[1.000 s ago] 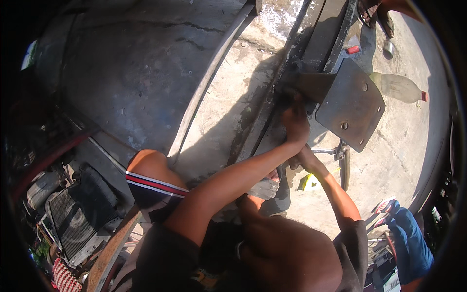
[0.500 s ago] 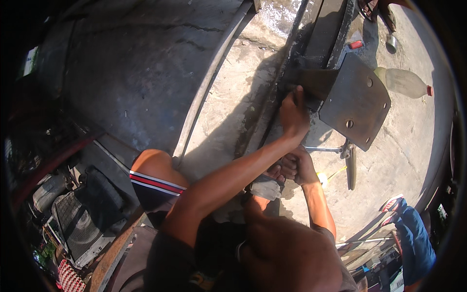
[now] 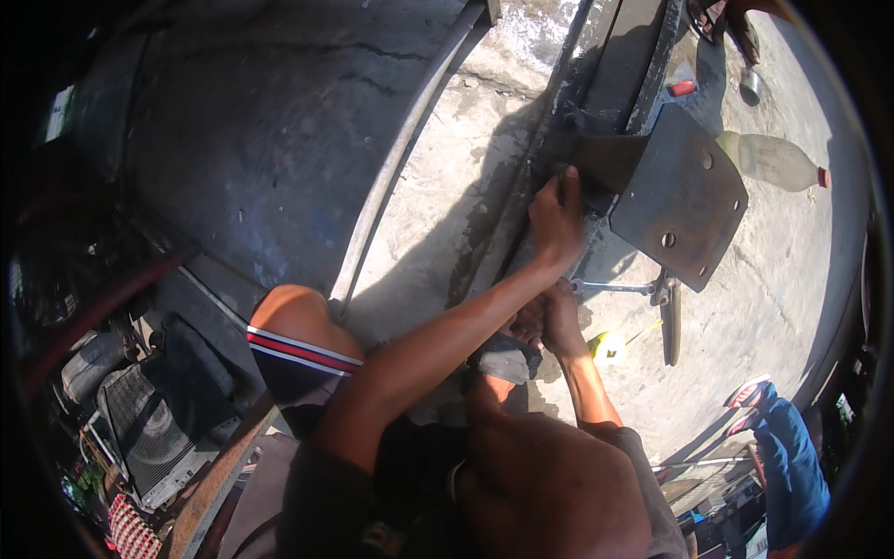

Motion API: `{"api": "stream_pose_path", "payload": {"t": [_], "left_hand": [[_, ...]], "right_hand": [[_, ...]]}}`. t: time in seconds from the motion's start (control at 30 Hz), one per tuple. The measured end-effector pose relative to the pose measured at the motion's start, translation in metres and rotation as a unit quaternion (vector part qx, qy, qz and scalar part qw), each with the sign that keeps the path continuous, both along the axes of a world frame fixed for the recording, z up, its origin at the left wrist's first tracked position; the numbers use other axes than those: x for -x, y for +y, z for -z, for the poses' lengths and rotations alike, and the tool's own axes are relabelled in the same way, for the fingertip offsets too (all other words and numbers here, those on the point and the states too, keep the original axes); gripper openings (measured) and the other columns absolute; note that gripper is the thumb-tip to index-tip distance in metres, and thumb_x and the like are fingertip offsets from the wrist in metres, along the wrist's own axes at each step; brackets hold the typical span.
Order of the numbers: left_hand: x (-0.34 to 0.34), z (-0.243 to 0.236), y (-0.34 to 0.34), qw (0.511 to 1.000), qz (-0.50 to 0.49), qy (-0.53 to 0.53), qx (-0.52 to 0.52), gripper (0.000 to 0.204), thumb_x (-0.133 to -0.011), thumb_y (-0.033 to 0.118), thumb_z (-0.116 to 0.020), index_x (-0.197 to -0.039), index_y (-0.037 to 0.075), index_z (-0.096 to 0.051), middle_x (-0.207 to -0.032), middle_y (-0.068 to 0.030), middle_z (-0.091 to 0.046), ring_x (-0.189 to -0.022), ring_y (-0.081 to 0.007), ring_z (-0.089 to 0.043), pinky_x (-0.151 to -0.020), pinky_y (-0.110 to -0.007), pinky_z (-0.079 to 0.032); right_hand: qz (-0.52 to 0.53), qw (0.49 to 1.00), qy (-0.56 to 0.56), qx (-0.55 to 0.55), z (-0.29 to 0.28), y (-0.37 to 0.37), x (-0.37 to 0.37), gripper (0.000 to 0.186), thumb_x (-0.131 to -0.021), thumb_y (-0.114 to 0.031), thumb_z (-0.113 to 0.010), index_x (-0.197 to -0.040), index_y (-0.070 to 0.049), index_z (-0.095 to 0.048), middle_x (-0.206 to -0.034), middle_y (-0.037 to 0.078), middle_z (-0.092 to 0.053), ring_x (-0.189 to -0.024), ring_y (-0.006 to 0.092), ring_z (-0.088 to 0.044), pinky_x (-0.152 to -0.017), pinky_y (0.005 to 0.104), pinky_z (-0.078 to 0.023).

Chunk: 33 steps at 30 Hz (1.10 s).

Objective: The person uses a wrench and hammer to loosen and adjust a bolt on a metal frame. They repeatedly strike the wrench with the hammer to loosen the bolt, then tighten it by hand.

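Observation:
My left hand (image 3: 557, 222) reaches to the dark metal beam (image 3: 507, 228), beside the bent steel bracket plate (image 3: 684, 196) with several holes. Its fingers are closed at the beam's edge, and what they pinch cannot be made out. Below it, my right hand (image 3: 559, 317) is low, close to my foot, with its fingers curled; anything inside them is hidden. Just right of that hand, a combination wrench (image 3: 615, 287) lies on the concrete, its ring end near my fingers. A dark hand tool (image 3: 671, 321), possibly pliers, touches the wrench's far end. A yellow tape measure (image 3: 611, 347) lies close to my right wrist.
A plastic bottle (image 3: 778, 161) with a red cap, a metal cup (image 3: 750, 87) and a small red object (image 3: 683, 88) lie beyond the plate. A curved pipe (image 3: 396, 168) runs along the left. Another person's jeans (image 3: 792, 456) show at lower right; a radiator (image 3: 154, 419) stands lower left.
My right hand has moved slightly left, uncovering the wrench's ring end and more of the tape measure. My left hand has shifted a little left, still at the beam.

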<state>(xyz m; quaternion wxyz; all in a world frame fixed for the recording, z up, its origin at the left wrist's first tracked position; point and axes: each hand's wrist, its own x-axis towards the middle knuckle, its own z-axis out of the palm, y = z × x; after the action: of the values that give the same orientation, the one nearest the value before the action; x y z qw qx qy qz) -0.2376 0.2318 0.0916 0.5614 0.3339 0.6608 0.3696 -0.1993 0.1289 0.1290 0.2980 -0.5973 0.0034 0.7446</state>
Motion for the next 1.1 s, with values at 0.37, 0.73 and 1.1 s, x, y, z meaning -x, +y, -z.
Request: {"api": "stream_pose_path", "payload": {"t": [0.37, 0.73, 1.1], "left_hand": [[0.038, -0.003, 0.024, 0.98, 0.178, 0.063, 0.06, 0.059, -0.104, 0.046, -0.046, -0.069, 0.0, -0.056, -0.058, -0.0063, -0.055, -0.052, -0.0145, -0.053, -0.051, -0.034, -0.041], [0.026, -0.017, 0.002, 0.978, 0.16, 0.128, 0.05, 0.058, -0.105, 0.045, -0.041, -0.08, -0.004, -0.059, -0.067, -0.0198, -0.058, -0.066, -0.0318, -0.058, -0.064, -0.045, -0.044], [0.029, -0.026, 0.01, 0.986, 0.136, 0.08, 0.051, 0.061, -0.104, 0.048, -0.043, -0.076, -0.005, -0.056, -0.058, -0.0139, -0.05, -0.058, -0.0171, -0.046, -0.057, -0.041, -0.039]], "right_hand": [[0.151, 0.965, 0.186, -0.104, 0.024, -0.001, 0.049, 0.024, -0.099, -0.025, -0.044, -0.08, -0.011, -0.041, -0.052, 0.001, -0.034, -0.037, 0.0132, -0.034, -0.038, 0.0298, -0.033], [0.165, 0.955, 0.235, -0.074, 0.012, -0.019, 0.037, 0.025, -0.098, -0.023, -0.044, -0.077, -0.009, -0.045, -0.054, -0.002, -0.032, -0.037, 0.0115, -0.032, -0.037, 0.0263, -0.029], [0.154, 0.962, 0.206, -0.093, 0.009, -0.009, 0.041, 0.026, -0.097, -0.028, -0.045, -0.079, -0.009, -0.046, -0.055, -0.001, -0.032, -0.039, 0.0121, -0.034, -0.037, 0.0267, -0.029]]}}
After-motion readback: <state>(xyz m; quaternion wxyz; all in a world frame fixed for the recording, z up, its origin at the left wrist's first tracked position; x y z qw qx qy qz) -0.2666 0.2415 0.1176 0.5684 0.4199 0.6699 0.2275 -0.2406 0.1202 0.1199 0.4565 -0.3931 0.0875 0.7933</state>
